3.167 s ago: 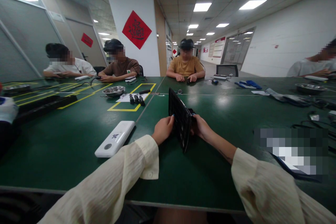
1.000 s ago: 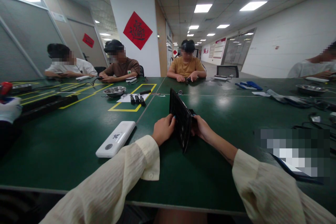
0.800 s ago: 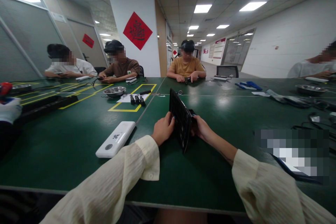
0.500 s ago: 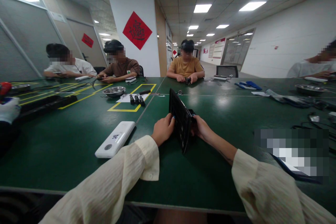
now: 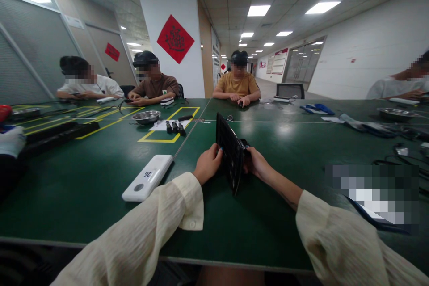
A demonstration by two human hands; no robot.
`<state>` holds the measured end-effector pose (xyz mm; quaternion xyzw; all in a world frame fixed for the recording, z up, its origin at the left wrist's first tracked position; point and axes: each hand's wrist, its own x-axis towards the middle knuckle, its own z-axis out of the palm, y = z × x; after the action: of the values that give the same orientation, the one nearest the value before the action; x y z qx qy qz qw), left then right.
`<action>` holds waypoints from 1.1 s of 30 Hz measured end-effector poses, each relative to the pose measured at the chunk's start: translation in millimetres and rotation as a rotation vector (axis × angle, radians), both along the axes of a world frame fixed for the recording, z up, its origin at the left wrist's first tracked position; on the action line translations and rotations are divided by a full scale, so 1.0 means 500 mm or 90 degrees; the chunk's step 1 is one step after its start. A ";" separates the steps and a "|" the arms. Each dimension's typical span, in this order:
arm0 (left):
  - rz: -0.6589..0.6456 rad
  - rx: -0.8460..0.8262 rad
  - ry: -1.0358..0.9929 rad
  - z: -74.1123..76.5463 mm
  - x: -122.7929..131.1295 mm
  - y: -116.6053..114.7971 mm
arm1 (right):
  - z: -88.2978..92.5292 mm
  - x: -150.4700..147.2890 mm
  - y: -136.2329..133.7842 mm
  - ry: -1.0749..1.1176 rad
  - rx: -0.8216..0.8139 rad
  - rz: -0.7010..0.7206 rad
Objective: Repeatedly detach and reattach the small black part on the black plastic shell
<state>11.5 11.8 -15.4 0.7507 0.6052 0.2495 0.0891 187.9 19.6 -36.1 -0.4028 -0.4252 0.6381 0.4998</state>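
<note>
Between my hands a thin black rectangular panel (image 5: 229,154) stands on edge, tilted, above the green table. I cannot make out exactly what kind of thing it is. My left hand (image 5: 209,163) is closed at its left face, the thumb pressed against it. On the other side my right hand (image 5: 258,162) grips a dark part that sticks out from the panel's back; most of those fingers are hidden behind it. To the left of my left forearm lies a white power bank (image 5: 147,178) marked 26.
Ahead on the green table (image 5: 187,214), several small black parts (image 5: 175,128) lie on white paper near a metal bowl (image 5: 146,117) and yellow tape. A blurred tablet-like thing (image 5: 375,201) and cables (image 5: 398,156) lie right. A gloved hand (image 5: 12,140) is at far left; several people sit around.
My hands and the black panel stay almost still. Across the table, the hands of the person in the yellow shirt have shifted slightly around a small dark thing.
</note>
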 end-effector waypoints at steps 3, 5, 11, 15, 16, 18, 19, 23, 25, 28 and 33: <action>-0.001 0.007 0.019 0.001 0.001 -0.003 | -0.002 -0.001 0.002 0.003 -0.007 -0.005; -0.002 0.008 0.033 0.003 0.001 -0.004 | -0.002 -0.001 0.003 0.002 -0.010 -0.007; 0.003 -0.010 0.070 0.006 0.000 -0.006 | 0.004 -0.003 -0.002 -0.001 -0.014 -0.004; 0.007 -0.014 0.081 0.005 0.002 -0.006 | 0.012 -0.004 -0.009 -0.015 -0.022 -0.011; 0.005 -0.013 0.082 0.005 0.002 -0.007 | 0.014 -0.004 -0.010 -0.016 -0.023 -0.012; 0.000 -0.006 0.083 0.006 0.001 -0.007 | 0.015 -0.004 -0.011 -0.016 -0.017 -0.013; -0.002 -0.003 0.083 0.007 0.001 -0.008 | 0.014 -0.003 -0.010 -0.016 -0.014 -0.011; -0.008 0.007 0.079 0.008 0.000 -0.007 | 0.011 -0.002 -0.007 -0.019 -0.018 -0.007; -0.015 0.009 0.071 0.006 -0.001 -0.006 | 0.010 -0.002 -0.006 -0.017 -0.019 -0.005; -0.022 0.009 0.053 0.004 -0.002 -0.004 | 0.008 -0.002 -0.007 -0.013 -0.017 -0.001; -0.014 -0.013 0.055 0.009 0.000 -0.008 | 0.001 -0.001 -0.001 -0.004 -0.005 0.000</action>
<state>11.7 7.6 -11.0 0.7664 0.6029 0.2093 0.0734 187.5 19.0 -35.6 -0.4069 -0.4244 0.6383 0.4969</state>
